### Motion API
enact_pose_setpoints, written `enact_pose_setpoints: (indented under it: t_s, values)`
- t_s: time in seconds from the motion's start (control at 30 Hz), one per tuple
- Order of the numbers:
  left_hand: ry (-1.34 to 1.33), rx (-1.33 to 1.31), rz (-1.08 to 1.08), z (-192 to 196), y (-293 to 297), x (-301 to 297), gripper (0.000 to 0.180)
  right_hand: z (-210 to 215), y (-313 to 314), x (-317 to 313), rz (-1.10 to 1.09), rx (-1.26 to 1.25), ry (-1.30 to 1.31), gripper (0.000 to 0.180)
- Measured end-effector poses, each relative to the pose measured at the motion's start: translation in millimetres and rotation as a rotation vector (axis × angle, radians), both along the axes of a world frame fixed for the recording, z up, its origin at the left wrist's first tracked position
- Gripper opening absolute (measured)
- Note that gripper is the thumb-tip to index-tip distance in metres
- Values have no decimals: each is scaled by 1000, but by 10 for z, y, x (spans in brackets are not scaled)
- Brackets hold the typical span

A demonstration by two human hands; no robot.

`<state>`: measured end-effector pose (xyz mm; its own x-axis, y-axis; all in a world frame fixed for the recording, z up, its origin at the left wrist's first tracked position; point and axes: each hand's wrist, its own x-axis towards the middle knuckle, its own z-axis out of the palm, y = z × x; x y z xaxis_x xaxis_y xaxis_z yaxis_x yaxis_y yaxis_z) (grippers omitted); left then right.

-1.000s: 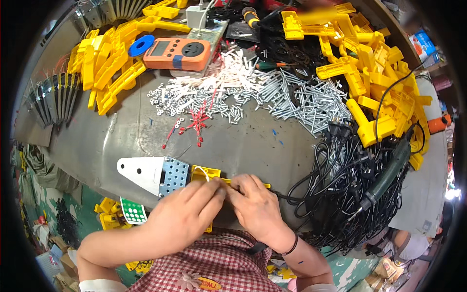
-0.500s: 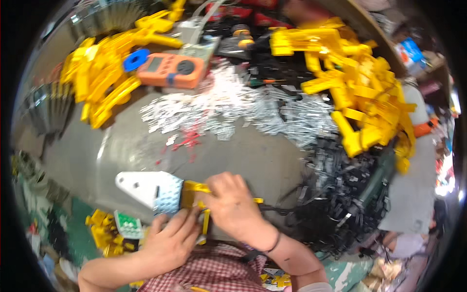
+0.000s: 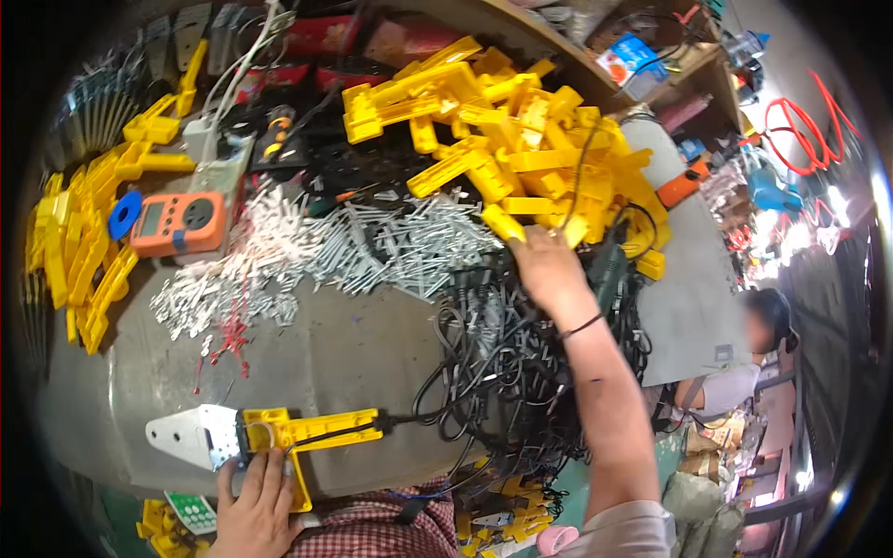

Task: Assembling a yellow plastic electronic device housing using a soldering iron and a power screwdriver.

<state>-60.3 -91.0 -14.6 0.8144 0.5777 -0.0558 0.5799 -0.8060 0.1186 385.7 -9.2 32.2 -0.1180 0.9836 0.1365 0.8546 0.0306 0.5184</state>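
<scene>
Left hand (image 3: 256, 504): fingers lay over the yellow plastic housing (image 3: 312, 429), lower left of the frame, grip unclear
Right hand (image 3: 551, 272): stretched right out to the yellow parts pile (image 3: 544, 160), upper centre, fingers closed or not, couldn't tell

1 head-worn fisheye, facing down, near; covers workbench (image 3: 363, 349), left hand (image 3: 256, 507), right hand (image 3: 553, 272).

No wording or number can be read with certainty; markings on the orange meter (image 3: 177, 228) are too small; print on the blue-and-white package (image 3: 631, 67) is likewise illegible.
</scene>
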Motion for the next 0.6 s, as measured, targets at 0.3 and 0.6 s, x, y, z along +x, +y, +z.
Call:
enact_pose_setpoints:
  t_s: [0.3,0.6]
  values:
    - [-13,40,-37,125,98,74,50,572,-75,362,-254,-493,-59,67]
    - [-8,138,-78,3,52,35,46,577,-181,-548,53,87,311,63]
